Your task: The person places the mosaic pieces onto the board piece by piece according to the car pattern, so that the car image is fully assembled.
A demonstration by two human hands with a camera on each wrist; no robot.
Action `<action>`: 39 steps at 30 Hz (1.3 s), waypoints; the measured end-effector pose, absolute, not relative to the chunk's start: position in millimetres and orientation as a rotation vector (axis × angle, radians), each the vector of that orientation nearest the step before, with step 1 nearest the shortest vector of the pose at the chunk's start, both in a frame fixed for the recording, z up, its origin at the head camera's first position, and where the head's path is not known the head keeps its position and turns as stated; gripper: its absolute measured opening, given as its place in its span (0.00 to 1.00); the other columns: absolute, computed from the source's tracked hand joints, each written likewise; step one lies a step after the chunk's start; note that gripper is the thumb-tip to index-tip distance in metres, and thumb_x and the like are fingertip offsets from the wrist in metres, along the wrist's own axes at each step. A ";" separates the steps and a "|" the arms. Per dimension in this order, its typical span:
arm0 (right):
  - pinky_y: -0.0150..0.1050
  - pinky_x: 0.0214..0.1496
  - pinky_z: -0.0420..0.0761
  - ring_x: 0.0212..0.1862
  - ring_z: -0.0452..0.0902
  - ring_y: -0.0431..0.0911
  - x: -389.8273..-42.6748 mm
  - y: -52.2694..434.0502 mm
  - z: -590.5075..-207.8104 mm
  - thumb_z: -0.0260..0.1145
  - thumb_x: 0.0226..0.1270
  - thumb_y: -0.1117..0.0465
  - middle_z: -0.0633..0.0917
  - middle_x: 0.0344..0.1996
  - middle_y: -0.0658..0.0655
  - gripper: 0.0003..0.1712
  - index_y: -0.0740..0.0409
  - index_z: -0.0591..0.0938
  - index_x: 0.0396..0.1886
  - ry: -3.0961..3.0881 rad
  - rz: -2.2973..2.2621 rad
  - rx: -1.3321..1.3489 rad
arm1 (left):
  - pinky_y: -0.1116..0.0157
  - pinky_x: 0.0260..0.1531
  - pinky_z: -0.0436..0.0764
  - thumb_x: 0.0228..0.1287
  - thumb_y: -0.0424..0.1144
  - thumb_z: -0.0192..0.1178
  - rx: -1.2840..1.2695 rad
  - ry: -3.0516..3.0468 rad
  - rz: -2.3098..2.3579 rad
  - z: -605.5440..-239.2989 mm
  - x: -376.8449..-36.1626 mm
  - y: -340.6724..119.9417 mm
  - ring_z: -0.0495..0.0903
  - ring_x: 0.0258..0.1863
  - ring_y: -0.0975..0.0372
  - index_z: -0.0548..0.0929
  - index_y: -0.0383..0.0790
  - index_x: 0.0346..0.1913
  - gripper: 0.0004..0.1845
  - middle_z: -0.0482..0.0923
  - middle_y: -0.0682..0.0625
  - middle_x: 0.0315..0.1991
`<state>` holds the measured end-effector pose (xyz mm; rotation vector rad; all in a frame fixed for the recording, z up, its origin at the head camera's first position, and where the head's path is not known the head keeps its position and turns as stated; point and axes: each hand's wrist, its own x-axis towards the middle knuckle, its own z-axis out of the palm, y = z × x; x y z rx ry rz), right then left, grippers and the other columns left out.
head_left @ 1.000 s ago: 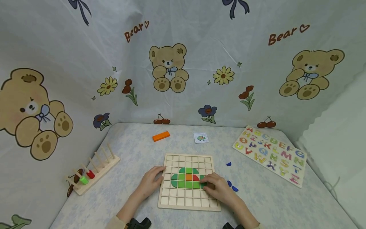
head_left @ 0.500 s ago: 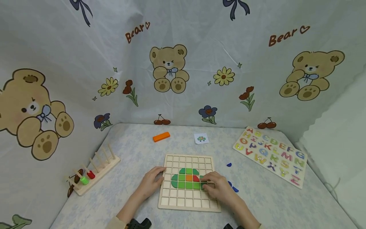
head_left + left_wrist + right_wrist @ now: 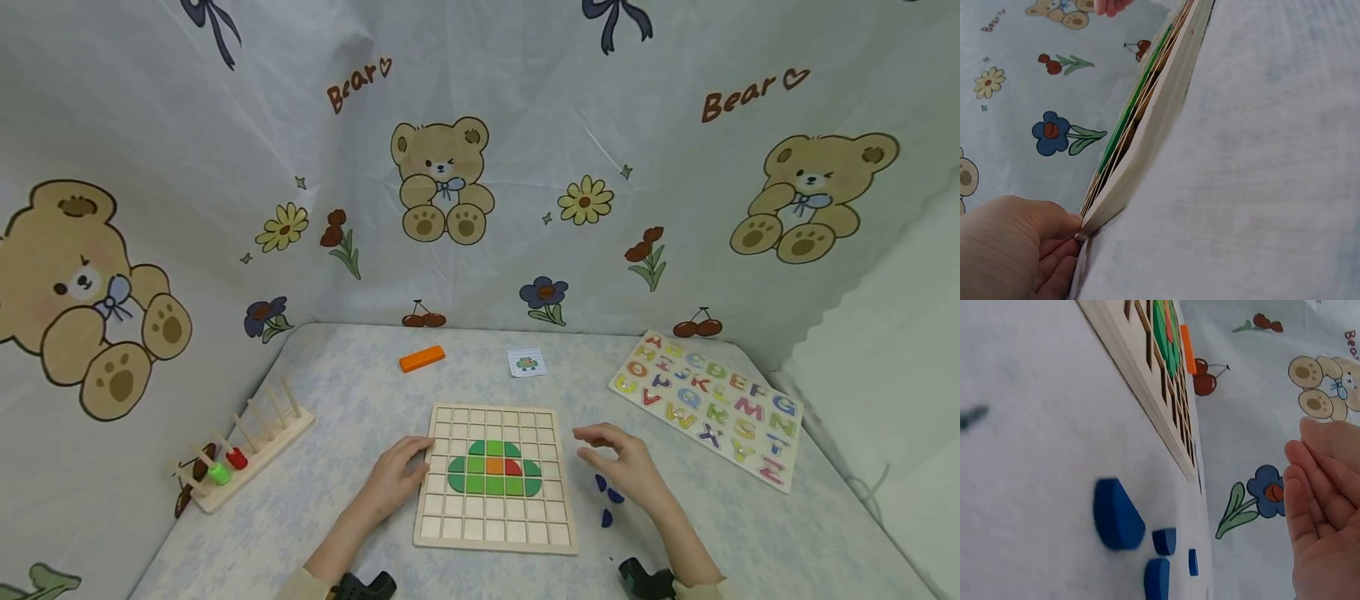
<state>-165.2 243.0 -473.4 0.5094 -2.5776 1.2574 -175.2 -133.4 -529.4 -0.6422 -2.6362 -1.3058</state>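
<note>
A wooden grid board (image 3: 453,529) lies on the table, with green, orange and red pieces (image 3: 495,467) set in its middle squares. My left hand (image 3: 393,479) holds the board's left edge; in the left wrist view its thumb (image 3: 1054,220) and fingers pinch the rim near a corner. Off the board's right side, my right hand (image 3: 618,462) hovers with relaxed fingers and nothing visible in them. Several dark blue rounded pieces (image 3: 615,496) lie beside and below it. Seen from the right wrist, the blue pieces (image 3: 1116,515) are apart from the hand (image 3: 1325,506).
An orange bar (image 3: 422,359) and a small pattern card (image 3: 527,362) lie behind the board. At the left stands a wooden peg rack (image 3: 258,454) with green and red beads. An alphabet board (image 3: 708,404) lies at the right. A bear-printed cloth hangs behind.
My right hand has left the board and moved right, over towards the blue pieces. The green pieces at the grid's right side are now uncovered. My left hand stays put.
</note>
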 end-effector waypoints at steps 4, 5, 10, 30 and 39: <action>0.44 0.49 0.78 0.46 0.78 0.49 -173.1 259.4 -472.0 0.67 0.63 0.63 0.84 0.44 0.53 0.15 0.59 0.82 0.49 -2.581 1.295 0.405 | 0.53 0.57 0.70 0.63 0.30 0.60 -0.642 -2.634 -1.297 -529.5 -175.5 -133.8 0.70 0.60 0.55 0.76 0.36 0.60 0.21 0.74 0.49 0.57; 0.40 0.49 0.78 0.47 0.78 0.50 -175.7 263.2 -472.5 0.66 0.63 0.63 0.83 0.44 0.54 0.15 0.59 0.82 0.49 -2.580 1.300 0.391 | 0.53 0.57 0.70 0.63 0.30 0.60 -0.644 -2.632 -1.300 -529.4 -175.5 -133.8 0.70 0.60 0.55 0.76 0.36 0.60 0.21 0.74 0.49 0.57; 0.27 0.44 0.77 0.46 0.78 0.54 -189.0 279.3 -475.5 0.65 0.64 0.65 0.83 0.45 0.61 0.16 0.65 0.80 0.51 -2.556 1.323 0.352 | 0.52 0.57 0.70 0.63 0.30 0.60 -0.651 -2.624 -1.315 -528.1 -175.1 -133.5 0.70 0.60 0.55 0.76 0.36 0.60 0.21 0.74 0.49 0.57; 0.27 0.43 0.77 0.46 0.77 0.48 -206.5 292.0 -519.9 0.65 0.64 0.65 0.82 0.47 0.60 0.18 0.64 0.79 0.54 -2.644 1.434 0.009 | 0.53 0.57 0.70 0.63 0.31 0.60 -0.628 -2.645 -1.296 -530.0 -174.4 -133.4 0.70 0.60 0.55 0.76 0.38 0.60 0.21 0.74 0.50 0.57; 0.28 0.46 0.77 0.49 0.77 0.51 -208.2 291.9 -523.3 0.64 0.64 0.65 0.81 0.50 0.61 0.19 0.64 0.79 0.55 -2.674 1.366 0.048 | 0.52 0.57 0.70 0.64 0.31 0.60 -0.650 -2.632 -1.290 -529.5 -175.6 -134.1 0.70 0.60 0.55 0.76 0.37 0.60 0.21 0.74 0.49 0.57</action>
